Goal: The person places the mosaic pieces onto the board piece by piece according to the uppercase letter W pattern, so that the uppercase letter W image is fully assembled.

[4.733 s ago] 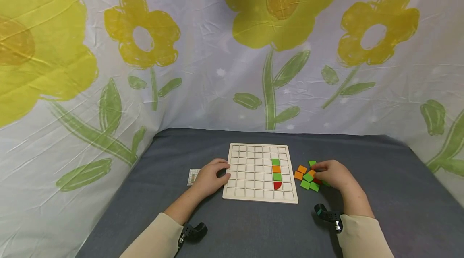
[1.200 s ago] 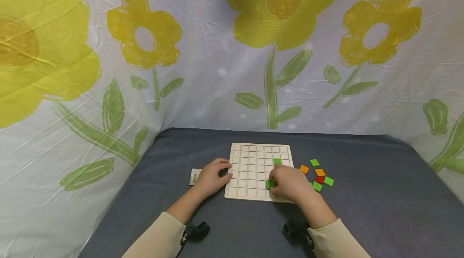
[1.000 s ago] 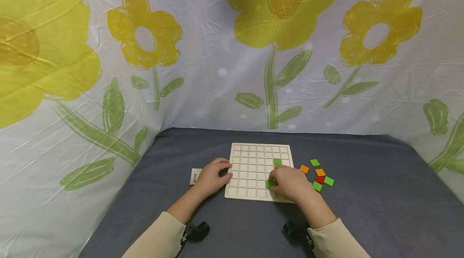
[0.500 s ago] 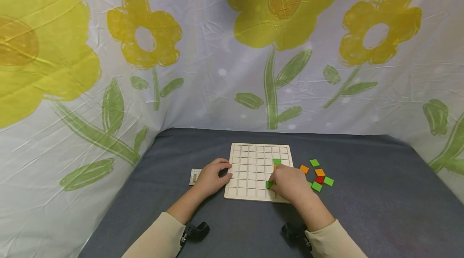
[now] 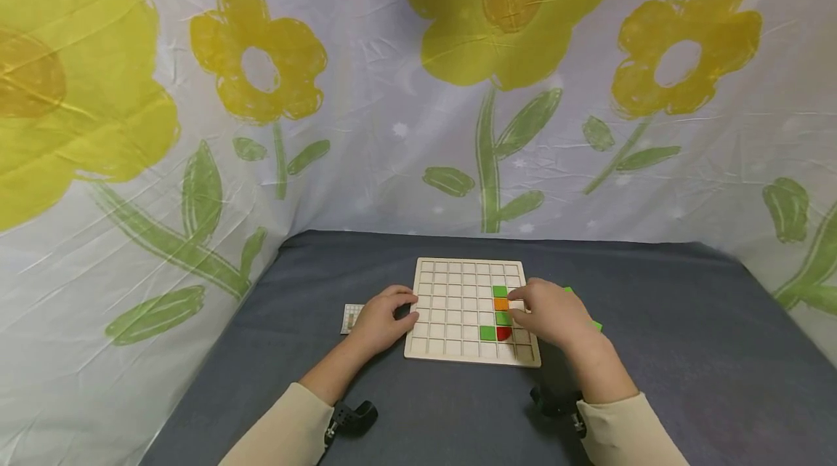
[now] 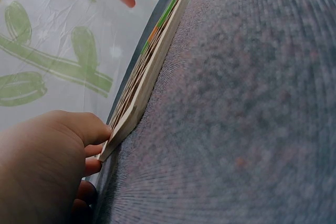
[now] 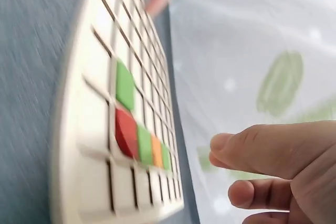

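Observation:
A pale wooden grid board lies on the dark cloth. My left hand grips its left edge; the left wrist view has the thumb over a board corner and fingers along the edge. Five cells hold pieces: a green tile, an orange tile and another green tile in a column, a rounded red piece below, and a green tile left of the red one. Above the board's right side is my right hand, fingers loosely bent, nothing held in the right wrist view.
Left of the board a small card with a printed grid is partly under my left hand. Loose tiles lie right of the board, mostly hidden by my right hand; a green corner shows. A flowered curtain hangs behind the table.
A green tile now sits in the cell left of the red piece, released by my right hand, which has moved up and right off it. My left hand stays at the board's edge.

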The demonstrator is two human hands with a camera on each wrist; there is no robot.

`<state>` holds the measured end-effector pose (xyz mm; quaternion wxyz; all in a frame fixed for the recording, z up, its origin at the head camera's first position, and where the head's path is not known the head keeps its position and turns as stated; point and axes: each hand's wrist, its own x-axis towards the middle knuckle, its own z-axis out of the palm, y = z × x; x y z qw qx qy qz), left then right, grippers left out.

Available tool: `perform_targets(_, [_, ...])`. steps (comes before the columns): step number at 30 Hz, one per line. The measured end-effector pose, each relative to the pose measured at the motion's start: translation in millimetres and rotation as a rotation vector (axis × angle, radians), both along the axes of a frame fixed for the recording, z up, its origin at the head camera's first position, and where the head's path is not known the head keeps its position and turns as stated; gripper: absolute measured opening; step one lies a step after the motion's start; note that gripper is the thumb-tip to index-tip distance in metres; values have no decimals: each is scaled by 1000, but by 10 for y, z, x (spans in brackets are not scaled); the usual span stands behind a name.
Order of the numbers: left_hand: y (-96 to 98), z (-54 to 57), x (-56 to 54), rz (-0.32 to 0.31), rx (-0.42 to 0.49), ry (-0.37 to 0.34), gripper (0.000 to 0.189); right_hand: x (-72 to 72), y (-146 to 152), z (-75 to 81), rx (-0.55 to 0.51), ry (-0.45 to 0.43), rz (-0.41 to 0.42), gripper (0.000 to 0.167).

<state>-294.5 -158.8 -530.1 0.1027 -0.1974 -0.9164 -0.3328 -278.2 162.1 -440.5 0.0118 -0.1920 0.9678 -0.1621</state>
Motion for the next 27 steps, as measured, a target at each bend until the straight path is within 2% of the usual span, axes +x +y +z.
perform_targets(6, [7,14,-6,-4,-3,-1,32,-94,327,6,-65,-71,-94,31])
perform_targets(12, [3,6,-3,6,-6,-5,32,-173,629,-84,-43,-97,-204,36])
perform_targets(16, [-2,0,-2,11,-2,0,32,-196,759,-142,-9,-152,-354,48])
perform_targets(19, [-4,0,1,10,2,-2,32,-201,829,-181,4,-218,-462,49])
perform_targets(20, [-4,4,3,10,3,-4,32,-201,846,-200,5,-234,-484,45])
perform_targets(23, [-3,4,4,11,2,-8,32,-191,874,-253,-5,-257,-519,38])
perform_targets(27, [-1,5,0,12,2,-8,32,-174,866,-274,-23,-244,-535,46])
